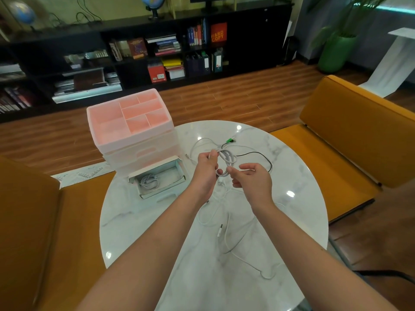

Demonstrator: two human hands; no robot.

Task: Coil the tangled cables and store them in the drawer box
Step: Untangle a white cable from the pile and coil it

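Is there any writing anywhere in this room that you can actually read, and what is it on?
"HARD COPY": on the orange book cover facing out on the black bookshelf.
Other book spines, the binder labels and the red box: too small and blurred to read.
Nothing readable on the table things.

White cables [226,163], pink drawer box [129,117], grey-veined marble table [292,167].

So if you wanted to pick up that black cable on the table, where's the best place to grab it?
Probably at the green plug end of the black cable, coming from above. It lies flat on the marble table, apart from the white coil that the left hand grips, and the plug looks chunkier than the thin cord.
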